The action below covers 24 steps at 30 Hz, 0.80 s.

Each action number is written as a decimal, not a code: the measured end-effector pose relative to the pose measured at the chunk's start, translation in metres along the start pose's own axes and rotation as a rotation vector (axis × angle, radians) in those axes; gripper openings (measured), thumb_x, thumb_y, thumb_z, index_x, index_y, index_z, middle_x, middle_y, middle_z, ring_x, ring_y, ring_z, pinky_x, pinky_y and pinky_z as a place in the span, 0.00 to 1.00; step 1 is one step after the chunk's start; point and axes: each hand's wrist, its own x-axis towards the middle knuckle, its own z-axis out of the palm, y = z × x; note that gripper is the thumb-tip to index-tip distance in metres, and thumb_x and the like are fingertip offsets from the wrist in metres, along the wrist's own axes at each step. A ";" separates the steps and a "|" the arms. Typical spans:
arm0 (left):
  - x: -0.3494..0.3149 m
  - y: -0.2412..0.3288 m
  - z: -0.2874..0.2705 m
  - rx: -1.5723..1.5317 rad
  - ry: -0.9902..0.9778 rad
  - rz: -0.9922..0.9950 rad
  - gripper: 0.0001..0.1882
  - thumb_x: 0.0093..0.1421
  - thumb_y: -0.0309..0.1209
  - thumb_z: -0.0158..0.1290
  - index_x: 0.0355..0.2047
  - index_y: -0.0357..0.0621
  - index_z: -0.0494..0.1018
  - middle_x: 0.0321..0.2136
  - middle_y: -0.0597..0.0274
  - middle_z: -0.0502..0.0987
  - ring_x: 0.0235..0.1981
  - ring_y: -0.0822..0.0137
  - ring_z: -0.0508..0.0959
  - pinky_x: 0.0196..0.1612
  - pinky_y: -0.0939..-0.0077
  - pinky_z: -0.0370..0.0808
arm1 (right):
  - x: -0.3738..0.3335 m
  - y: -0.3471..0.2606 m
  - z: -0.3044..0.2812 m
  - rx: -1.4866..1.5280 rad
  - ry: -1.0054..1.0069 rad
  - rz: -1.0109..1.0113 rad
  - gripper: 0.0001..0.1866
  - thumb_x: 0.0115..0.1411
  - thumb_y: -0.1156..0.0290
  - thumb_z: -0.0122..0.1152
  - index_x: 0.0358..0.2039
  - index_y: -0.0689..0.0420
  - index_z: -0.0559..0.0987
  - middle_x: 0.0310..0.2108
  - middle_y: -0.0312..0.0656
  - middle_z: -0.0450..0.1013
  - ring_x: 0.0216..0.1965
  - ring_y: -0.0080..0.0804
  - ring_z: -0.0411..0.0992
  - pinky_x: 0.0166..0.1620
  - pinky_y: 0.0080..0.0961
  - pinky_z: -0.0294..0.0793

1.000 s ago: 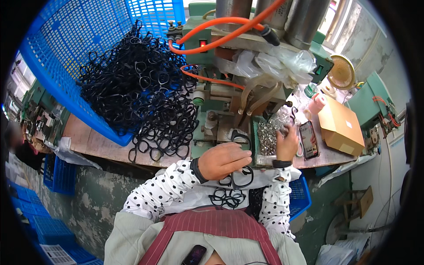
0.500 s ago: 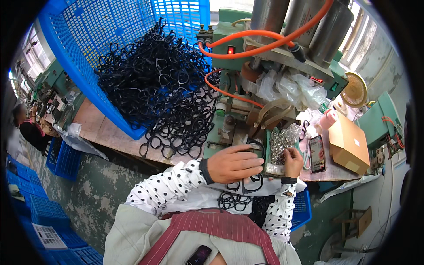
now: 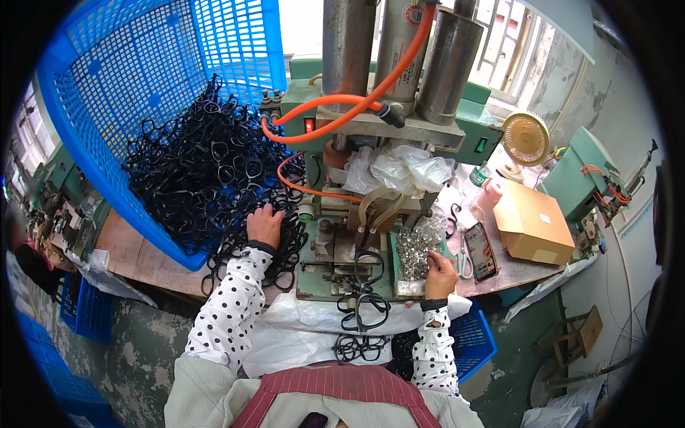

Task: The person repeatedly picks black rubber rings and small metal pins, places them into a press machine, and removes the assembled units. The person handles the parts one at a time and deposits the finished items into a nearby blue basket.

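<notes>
My left hand [image 3: 265, 227] rests on the near right part of a tangled pile of black eyeglass frames [image 3: 207, 160]; its fingers are bent and slightly apart, their tips partly lost among the dark frames. My right hand [image 3: 440, 276] is at the right edge of a green tray [image 3: 411, 288] of small shiny metal parts [image 3: 414, 250]. Its thumb and fingers are pinched together, and whatever lies between them is too small to make out. Between my hands, one pair of eyeglass frames [image 3: 372, 312] hangs at the front of a green press machine [image 3: 334, 251].
A large blue basket [image 3: 78, 143] tips its frames onto the table. Orange hoses [image 3: 371, 89] loop before the press cylinders. Right of the tray are scissors [image 3: 465, 264], a phone [image 3: 480, 252] and a cardboard box [image 3: 531, 225]. More frames [image 3: 360, 347] lie on white cloth by my lap.
My left hand has gone from the front of the press leftward and away from me onto the pile of frames. My right hand stays at the metal parts. The view has shifted.
</notes>
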 end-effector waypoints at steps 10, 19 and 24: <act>-0.027 0.028 -0.100 -0.687 0.331 -0.212 0.06 0.57 0.24 0.54 0.35 0.40 0.71 0.34 0.54 0.75 0.36 0.49 0.74 0.40 0.60 0.67 | 0.001 -0.035 0.003 -0.101 -0.093 -0.144 0.07 0.52 0.73 0.64 0.33 0.50 0.81 0.29 0.41 0.77 0.32 0.42 0.74 0.36 0.36 0.71; -0.039 0.112 -0.169 -0.856 0.448 0.458 0.28 0.42 0.19 0.53 0.48 0.46 0.75 0.38 0.66 0.77 0.37 0.63 0.76 0.49 0.59 0.68 | 0.012 -0.138 -0.011 0.488 -0.440 0.060 0.11 0.52 0.81 0.63 0.37 0.64 0.83 0.31 0.42 0.79 0.32 0.24 0.74 0.37 0.19 0.71; -0.027 0.130 -0.172 -1.025 0.396 0.607 0.27 0.45 0.23 0.58 0.50 0.41 0.73 0.39 0.61 0.77 0.36 0.59 0.76 0.46 0.59 0.72 | 0.000 -0.160 0.003 0.610 -0.431 0.152 0.16 0.49 0.81 0.65 0.41 0.66 0.79 0.30 0.46 0.79 0.28 0.25 0.75 0.34 0.20 0.73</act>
